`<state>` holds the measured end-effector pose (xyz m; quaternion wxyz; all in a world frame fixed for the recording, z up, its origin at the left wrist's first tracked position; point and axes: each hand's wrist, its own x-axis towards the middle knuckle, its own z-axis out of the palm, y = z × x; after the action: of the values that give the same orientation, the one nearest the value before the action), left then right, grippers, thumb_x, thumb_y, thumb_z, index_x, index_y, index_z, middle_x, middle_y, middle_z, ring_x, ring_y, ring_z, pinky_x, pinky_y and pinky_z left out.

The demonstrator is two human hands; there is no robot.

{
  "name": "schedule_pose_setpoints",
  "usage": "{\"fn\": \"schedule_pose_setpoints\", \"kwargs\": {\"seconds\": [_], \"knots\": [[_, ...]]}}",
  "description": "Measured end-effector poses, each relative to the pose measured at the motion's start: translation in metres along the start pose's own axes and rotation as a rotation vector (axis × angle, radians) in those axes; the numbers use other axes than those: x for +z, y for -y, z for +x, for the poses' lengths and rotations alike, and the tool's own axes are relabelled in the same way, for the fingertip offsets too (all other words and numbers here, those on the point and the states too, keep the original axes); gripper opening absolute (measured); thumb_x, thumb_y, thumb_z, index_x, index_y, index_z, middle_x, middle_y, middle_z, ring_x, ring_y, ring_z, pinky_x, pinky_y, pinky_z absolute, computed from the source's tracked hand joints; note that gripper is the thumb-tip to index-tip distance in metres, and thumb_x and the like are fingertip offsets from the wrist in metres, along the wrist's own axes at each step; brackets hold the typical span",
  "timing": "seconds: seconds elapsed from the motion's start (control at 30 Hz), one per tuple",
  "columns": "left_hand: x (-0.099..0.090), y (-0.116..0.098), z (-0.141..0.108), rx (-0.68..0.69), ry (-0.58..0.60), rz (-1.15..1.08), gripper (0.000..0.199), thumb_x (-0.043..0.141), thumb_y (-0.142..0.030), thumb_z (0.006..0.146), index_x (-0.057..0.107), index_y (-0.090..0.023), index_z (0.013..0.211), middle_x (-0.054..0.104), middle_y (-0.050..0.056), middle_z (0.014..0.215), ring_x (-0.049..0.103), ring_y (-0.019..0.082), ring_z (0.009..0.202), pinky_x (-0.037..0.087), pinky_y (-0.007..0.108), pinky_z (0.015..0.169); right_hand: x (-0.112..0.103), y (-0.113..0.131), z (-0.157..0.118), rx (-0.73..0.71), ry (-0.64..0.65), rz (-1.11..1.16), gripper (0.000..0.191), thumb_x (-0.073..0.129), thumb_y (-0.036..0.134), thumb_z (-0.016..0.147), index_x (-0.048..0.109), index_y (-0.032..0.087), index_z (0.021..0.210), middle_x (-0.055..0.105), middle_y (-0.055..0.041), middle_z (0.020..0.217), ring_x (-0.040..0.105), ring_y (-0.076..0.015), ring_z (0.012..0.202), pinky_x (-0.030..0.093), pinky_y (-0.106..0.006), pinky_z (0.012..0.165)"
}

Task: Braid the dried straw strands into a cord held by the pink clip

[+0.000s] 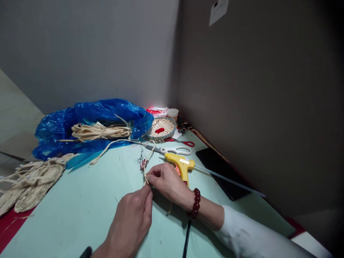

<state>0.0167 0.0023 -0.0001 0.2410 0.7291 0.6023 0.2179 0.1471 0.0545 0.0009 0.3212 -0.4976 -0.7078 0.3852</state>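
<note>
Over the middle of the pale green table, my left hand [134, 211] pinches a strand of straw-coloured raffia [145, 172]. Just above and right of it, my right hand [166, 181], with a dark red bead bracelet at the wrist, pinches the same strand. The fingertips of both hands are close together. From there the raffia runs up past a small dark pinkish object [143, 163], then curves left across the table. A yellow glue gun [181, 163] with a long glue stick lies right behind my right hand.
A blue plastic bag [107, 107] holds a raffia bundle [100, 131] at the back left. Woven raffia pieces [34, 186] lie at left. White-handled scissors [180, 150], a round basket [165, 123], a cup [172, 113] and a black flat object [220, 172] stand or lie behind and right.
</note>
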Motion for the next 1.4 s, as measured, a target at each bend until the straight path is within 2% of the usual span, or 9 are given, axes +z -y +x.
{"fn": "schedule_pose_setpoints", "kwargs": {"seconds": [0.1,0.27,0.37,0.43,0.5,0.63,0.9,1.03,1.4], "knots": [[0.003,0.000,-0.002,0.000,0.011,0.075,0.015,0.046,-0.024,0.084,0.061,-0.022,0.080,0.070,0.012,0.069,0.063,0.029,0.060,0.030,0.032,0.058,0.000,-0.001,0.000,-0.001,0.031,0.035,0.023,0.047,0.012,0.072,0.068,0.013,0.063,0.061,-0.0001,0.058,0.050,-0.0099,0.054,0.034,-0.019,0.052],[-0.004,-0.003,-0.003,0.011,0.010,0.116,0.018,0.049,-0.025,0.082,0.062,-0.022,0.070,0.069,0.011,0.066,0.061,0.027,0.057,0.028,0.032,0.057,-0.001,-0.001,-0.001,0.008,0.047,0.049,0.016,0.055,0.017,0.073,0.069,0.012,0.066,0.059,0.0009,0.056,0.047,-0.0096,0.055,0.030,-0.019,0.049],[-0.017,0.004,0.007,-0.038,-0.085,0.021,0.022,0.060,-0.031,0.076,0.061,-0.022,0.055,0.065,0.005,0.059,0.056,0.022,0.057,0.031,0.029,0.057,-0.003,0.001,-0.002,0.016,0.044,0.023,0.018,0.054,0.014,0.072,0.069,0.013,0.062,0.054,0.0025,0.051,0.043,-0.0085,0.051,0.027,-0.020,0.047],[-0.024,0.012,0.017,-0.098,-0.174,-0.114,0.018,0.061,-0.034,0.076,0.065,-0.021,0.064,0.066,0.003,0.065,0.055,0.020,0.060,0.036,0.027,0.059,-0.004,0.001,-0.003,-0.001,0.054,0.015,0.021,0.052,0.013,0.074,0.070,0.014,0.063,0.055,0.0030,0.050,0.041,-0.0081,0.050,0.027,-0.020,0.047],[-0.026,0.021,0.028,-0.165,-0.032,-0.366,0.016,0.065,-0.035,0.072,0.065,-0.020,0.078,0.061,-0.001,0.060,0.049,0.014,0.050,0.034,0.023,0.050,-0.005,0.000,-0.003,-0.037,0.059,-0.010,0.023,0.050,0.012,0.075,0.071,0.014,0.066,0.059,0.0025,0.053,0.042,-0.0084,0.050,0.027,-0.021,0.048],[-0.023,0.025,0.038,-0.277,0.229,-0.677,0.025,0.068,-0.039,0.067,0.058,-0.017,0.072,0.037,-0.011,0.041,0.022,0.005,0.036,0.014,0.018,0.037,-0.008,-0.001,-0.003,-0.085,0.067,-0.048,0.024,0.048,0.011,0.075,0.071,0.015,0.068,0.067,0.0002,0.062,0.050,-0.0100,0.056,0.029,-0.021,0.052],[-0.026,0.022,0.034,-0.161,0.152,-0.473,0.017,0.063,-0.032,0.071,0.060,-0.017,0.077,0.041,-0.008,0.052,0.031,0.009,0.047,0.022,0.019,0.045,-0.010,0.007,-0.010,-0.081,0.067,-0.211,0.022,0.048,0.011,0.079,0.065,0.016,0.066,0.066,-0.0025,0.063,0.054,-0.0126,0.060,0.031,-0.024,0.060],[-0.023,0.022,0.034,-0.124,0.090,-0.354,0.018,0.060,-0.031,0.075,0.060,-0.016,0.063,0.050,-0.004,0.054,0.042,0.013,0.053,0.030,0.022,0.051,-0.008,0.007,-0.012,-0.088,0.062,-0.275,0.019,0.048,0.013,0.080,0.063,0.016,0.069,0.066,-0.0045,0.065,0.056,-0.0145,0.064,0.030,-0.025,0.058],[-0.016,0.026,0.034,-0.403,0.224,-0.810,0.031,0.065,-0.046,0.071,0.054,-0.017,0.069,0.034,-0.013,0.045,0.016,0.002,0.035,0.011,0.015,0.034,-0.006,0.009,-0.014,-0.074,0.111,-0.546,0.018,0.046,0.022,0.086,0.062,0.016,0.083,0.066,-0.0082,0.073,0.058,-0.0167,0.063,0.022,-0.027,0.051]]}}
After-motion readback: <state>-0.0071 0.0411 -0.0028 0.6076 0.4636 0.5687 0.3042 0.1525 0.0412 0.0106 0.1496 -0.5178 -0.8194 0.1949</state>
